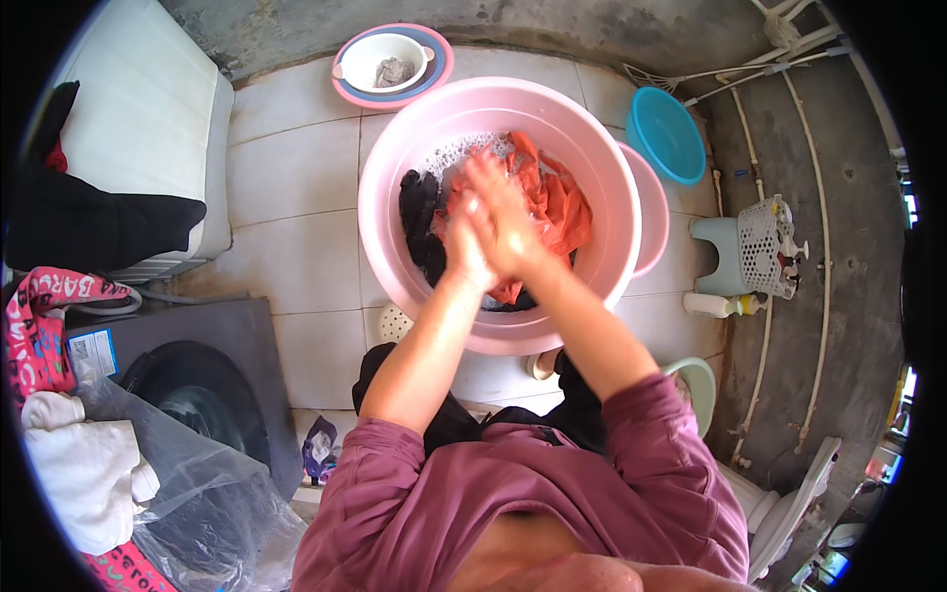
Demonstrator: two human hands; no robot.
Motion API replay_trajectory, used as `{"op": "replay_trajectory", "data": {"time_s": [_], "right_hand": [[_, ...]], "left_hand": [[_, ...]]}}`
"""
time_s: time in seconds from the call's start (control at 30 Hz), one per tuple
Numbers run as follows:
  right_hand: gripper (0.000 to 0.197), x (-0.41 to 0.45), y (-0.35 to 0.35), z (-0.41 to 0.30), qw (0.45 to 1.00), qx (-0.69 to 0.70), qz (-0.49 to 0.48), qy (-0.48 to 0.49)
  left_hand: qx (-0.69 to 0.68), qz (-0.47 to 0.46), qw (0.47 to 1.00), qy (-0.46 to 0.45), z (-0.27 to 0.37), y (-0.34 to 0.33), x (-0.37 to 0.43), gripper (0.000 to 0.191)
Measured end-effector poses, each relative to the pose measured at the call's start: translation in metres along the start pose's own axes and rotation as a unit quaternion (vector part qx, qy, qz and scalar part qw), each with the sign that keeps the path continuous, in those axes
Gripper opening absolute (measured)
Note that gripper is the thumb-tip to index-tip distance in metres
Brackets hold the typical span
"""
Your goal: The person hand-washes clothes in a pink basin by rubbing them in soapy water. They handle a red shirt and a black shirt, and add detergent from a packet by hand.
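Note:
A big pink plastic tub (621,214) stands before me on the tiled floor. Soapy water, an orange-red cloth (558,207) and black cloth (420,218) lie in it. Over the orange-red cloth, my left hand (470,240) and my right hand (507,211) are pressed palm to palm, blurred by motion. Whether cloth is caught between them cannot be made out. White suds (447,152) float near the tub's far side.
A white basin (355,63) with grey cloth sits beyond the tub, and a blue basin (666,137) at the far right. A perforated basket (766,248) is by the right wall. A dark front-loading washing machine (259,333) stands at left, below a white appliance (148,111).

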State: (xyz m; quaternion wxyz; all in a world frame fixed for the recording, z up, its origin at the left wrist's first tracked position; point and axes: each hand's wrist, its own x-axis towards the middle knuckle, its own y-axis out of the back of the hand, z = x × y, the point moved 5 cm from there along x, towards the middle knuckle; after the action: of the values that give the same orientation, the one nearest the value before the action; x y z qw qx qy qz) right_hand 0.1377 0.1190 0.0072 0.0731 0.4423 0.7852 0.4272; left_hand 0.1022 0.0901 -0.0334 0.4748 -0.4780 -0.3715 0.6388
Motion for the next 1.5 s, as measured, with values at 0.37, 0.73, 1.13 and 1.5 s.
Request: {"op": "replay_trajectory", "data": {"time_s": [0.37, 0.73, 1.13, 1.5], "right_hand": [[0.054, -0.015, 0.085, 0.126, 0.904, 0.277, 0.098, -0.311], [0.04, 0.002, 0.065, 0.025, 0.905, 0.36, 0.014, -0.226], [0.066, 0.03, 0.091, -0.006, 0.986, -0.023, -0.165, -0.016], [0.021, 0.001, 0.069, -0.063, 0.993, 0.091, -0.053, 0.056]], "left_hand": [[0.025, 0.099, 0.995, -0.019, 0.065, -0.006, -0.01, 0.04], [0.001, 0.03, 0.999, 0.018, 0.039, -0.027, -0.014, 0.04], [0.089, -0.111, 0.986, 0.088, 0.02, -0.034, -0.025, 0.071], [-0.053, -0.091, 0.988, 0.115, 0.006, -0.022, -0.013, 0.071]]}}
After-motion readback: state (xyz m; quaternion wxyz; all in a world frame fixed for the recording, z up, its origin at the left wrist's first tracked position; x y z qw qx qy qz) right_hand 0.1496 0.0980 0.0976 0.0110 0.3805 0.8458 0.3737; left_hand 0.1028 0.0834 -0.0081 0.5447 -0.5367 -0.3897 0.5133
